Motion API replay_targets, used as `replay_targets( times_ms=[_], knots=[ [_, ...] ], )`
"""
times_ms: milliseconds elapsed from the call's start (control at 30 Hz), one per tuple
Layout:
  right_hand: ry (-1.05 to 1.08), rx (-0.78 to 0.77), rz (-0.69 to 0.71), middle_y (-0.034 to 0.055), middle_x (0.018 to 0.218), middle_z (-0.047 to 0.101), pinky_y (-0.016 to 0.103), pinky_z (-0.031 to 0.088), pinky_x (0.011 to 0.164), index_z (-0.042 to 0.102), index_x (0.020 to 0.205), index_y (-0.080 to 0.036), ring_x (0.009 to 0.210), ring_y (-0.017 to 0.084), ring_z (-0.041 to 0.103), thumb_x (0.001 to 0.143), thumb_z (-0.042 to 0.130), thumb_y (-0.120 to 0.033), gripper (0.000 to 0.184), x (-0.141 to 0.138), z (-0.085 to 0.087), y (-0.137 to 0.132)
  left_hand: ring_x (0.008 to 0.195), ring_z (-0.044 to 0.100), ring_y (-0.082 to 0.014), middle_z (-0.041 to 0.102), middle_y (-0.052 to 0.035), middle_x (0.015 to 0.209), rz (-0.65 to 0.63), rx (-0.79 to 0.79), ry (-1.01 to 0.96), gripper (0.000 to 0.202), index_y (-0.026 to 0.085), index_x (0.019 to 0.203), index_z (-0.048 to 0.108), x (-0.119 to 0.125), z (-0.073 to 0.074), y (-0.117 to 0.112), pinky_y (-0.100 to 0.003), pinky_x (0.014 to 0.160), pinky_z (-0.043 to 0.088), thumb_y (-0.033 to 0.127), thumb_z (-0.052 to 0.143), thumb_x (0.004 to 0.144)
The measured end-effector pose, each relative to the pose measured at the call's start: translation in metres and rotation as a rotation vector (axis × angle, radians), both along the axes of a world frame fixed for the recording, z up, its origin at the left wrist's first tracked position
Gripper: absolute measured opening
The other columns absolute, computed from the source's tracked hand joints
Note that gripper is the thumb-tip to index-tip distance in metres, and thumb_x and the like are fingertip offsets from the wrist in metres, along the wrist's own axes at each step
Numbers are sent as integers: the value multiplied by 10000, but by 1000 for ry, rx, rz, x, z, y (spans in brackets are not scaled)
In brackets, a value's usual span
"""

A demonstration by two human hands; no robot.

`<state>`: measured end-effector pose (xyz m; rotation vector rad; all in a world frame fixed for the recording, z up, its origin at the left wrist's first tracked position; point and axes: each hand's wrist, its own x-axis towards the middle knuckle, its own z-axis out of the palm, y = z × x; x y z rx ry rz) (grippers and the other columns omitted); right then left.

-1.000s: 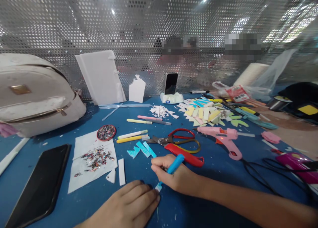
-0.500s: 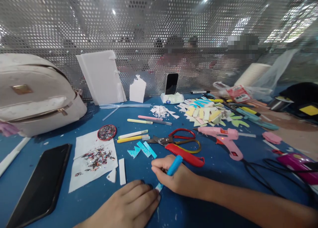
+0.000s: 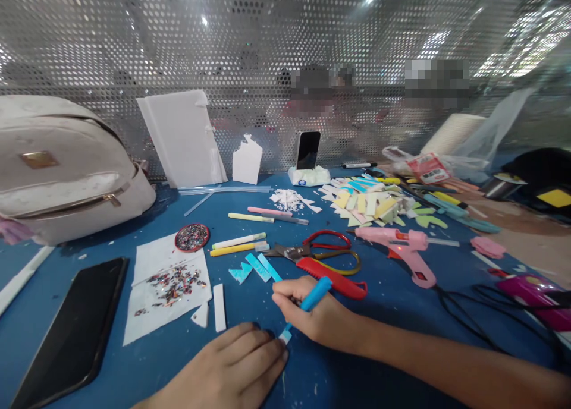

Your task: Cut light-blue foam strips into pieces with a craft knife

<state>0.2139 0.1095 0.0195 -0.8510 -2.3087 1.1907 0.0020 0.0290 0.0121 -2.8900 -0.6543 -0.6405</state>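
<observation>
My right hand (image 3: 312, 314) grips a blue marker (image 3: 314, 295) like a pen, its tip down on a small pale foam strip (image 3: 284, 336) lying on the blue table (image 3: 379, 320). My left hand (image 3: 232, 367) lies flat, fingers together, its fingertips pressing on the near end of that strip. A few cut blue pieces (image 3: 254, 269) lie just beyond my right hand. Right behind my knuckles are a red cutter (image 3: 341, 283) and red-handled scissors (image 3: 312, 249).
A black phone (image 3: 74, 329) lies at left beside white paper with glitter (image 3: 167, 287) and a glitter lid (image 3: 191, 237). A pink glue gun (image 3: 401, 251) with its cable sits at right. A beige bag (image 3: 62, 171), coloured foam scraps (image 3: 370, 204), pens and a perforated metal screen stand behind.
The marker in my right hand has shifted slightly over the strip. My left hand has stayed put.
</observation>
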Motion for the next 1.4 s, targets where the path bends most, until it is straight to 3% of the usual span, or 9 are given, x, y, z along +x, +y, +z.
replay_targets(
  times_ms=[233,1400],
  knots=[
    [4,-3,-9,-77,557,237,253,213,502,232,620,-203,528,87,258,941,446,-191,386,0,2,-1,1089,651,-186,676,-65,1242,-2,0,-5,378,82,1282,606,0,2,1,-308,1011,520,142,297,1073],
    [-32,-25,84,-76,566,206,267,199,511,210,611,-207,531,85,236,923,446,-180,392,1,6,0,1048,672,-207,687,-128,1166,-22,-61,-10,331,53,1265,596,2,4,2,-342,970,551,113,350,1053]
  ],
)
